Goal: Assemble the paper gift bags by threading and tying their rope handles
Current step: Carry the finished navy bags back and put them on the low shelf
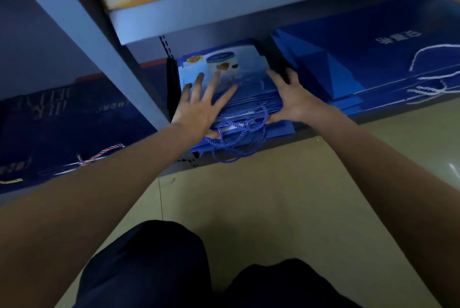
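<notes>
Blue glossy paper bags (231,88) lie flat in a stack on the low shelf (311,131), their twisted blue rope handles (239,133) looping over the near edge. Left hand (199,108) rests spread flat on top, gripping nothing; right hand (293,98) cups the stack's right side, fingers open. To square the stack well, press evenly and keep the slack ropes clear of the fingers.
</notes>
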A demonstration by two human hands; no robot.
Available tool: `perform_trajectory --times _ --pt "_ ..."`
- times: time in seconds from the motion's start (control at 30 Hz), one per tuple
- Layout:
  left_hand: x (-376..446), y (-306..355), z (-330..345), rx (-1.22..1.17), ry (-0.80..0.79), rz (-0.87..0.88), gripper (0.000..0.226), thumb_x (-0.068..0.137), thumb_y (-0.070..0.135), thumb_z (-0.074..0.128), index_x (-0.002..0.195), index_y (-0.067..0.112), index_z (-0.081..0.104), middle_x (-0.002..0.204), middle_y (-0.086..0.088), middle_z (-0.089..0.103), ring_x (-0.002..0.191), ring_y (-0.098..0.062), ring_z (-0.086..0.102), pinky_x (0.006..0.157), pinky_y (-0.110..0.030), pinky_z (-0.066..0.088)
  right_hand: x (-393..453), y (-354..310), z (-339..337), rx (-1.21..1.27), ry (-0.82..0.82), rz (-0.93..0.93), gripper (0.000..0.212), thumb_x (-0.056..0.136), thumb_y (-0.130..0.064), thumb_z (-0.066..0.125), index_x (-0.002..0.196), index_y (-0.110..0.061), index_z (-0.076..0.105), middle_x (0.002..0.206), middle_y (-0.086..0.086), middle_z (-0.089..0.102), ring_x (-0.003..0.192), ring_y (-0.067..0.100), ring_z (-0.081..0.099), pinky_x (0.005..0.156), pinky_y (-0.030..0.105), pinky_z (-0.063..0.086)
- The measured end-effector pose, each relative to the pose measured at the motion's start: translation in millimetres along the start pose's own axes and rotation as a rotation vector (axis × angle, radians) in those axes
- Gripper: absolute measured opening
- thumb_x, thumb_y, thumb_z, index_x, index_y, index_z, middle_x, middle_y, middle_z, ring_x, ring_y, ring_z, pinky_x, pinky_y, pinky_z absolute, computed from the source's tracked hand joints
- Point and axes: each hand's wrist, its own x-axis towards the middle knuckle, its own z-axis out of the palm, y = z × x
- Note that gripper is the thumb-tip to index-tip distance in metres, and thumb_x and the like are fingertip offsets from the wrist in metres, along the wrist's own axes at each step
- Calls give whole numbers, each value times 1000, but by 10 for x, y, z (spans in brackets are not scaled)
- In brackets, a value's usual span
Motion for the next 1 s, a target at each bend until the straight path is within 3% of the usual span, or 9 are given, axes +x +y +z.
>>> perform_trajectory --times 0.1,0.17,0.3,0.43,0.53,0.63,0.7,0.83,1.0 --pt "-252 148 396 138 300 46 107 78 66 52 147 22 -17 156 -20 1 138 -43 21 105 -53 31 -220 105 151 -361 99 -110 118 71 -43 78 149 -28 -9 153 12 -23 138 41 12 102 51 37" --pt "-347 226 585 135 347 32 95 81 62 48 150 23 -4 154 -18 10 134 -46 26 100 -59 33 -316 135 341 -474 162 -173 125 71 -52 74 146 -22 -21 152 13 -25 137 40 14 101 49 39" --pt "-275 325 626 -67 358 87 79 85 62 21 149 22 -1 155 -15 10 135 -49 23 100 -65 28 -307 138 623 -279 217 -172 123 71 -43 78 147 -28 -19 155 10 -18 134 39 21 101 52 40" --pt "-206 177 574 22 178 105 98 80 78 21 136 25 -38 146 -9 -36 140 -48 -6 107 -66 9 -270 221 588 45 282 41 127 68 -25 83 145 -39 -17 154 11 -24 137 43 21 107 53 32" --pt "-206 209 506 143 138 69 120 74 77 44 131 21 -46 143 -14 -42 137 -52 -9 106 -67 9 -286 299 574 137 27 145 126 71 -19 81 145 -33 -20 156 16 -14 138 37 27 108 44 31" --pt "-234 260 504 122 129 34 126 76 64 59 129 22 -48 144 -14 -41 138 -50 -4 108 -63 15 -319 377 690 264 178 179 104 75 -13 78 151 -19 8 140 19 43 125 35 45 102 40 38" --pt "-273 245 510 104 177 -5 128 75 57 66 133 24 -42 150 -14 -32 140 -46 7 108 -58 23 -360 326 710 360 364 124 78 73 -12 79 140 -10 38 122 15 61 116 32 55 98 35 41" --pt "-271 191 459 41 306 -94 134 65 53 76 141 23 -31 151 -15 -13 134 -41 28 101 -52 36 -144 244 528 338 384 24 59 71 -21 81 118 2 54 113 14 65 106 26 61 89 28 41" --pt "-212 207 539 134 193 -22 131 72 55 71 134 26 -41 155 -15 -11 129 -41 31 98 -49 39 17 397 510 184 152 97 65 77 -29 76 130 -2 48 122 14 60 116 29 52 88 28 39"
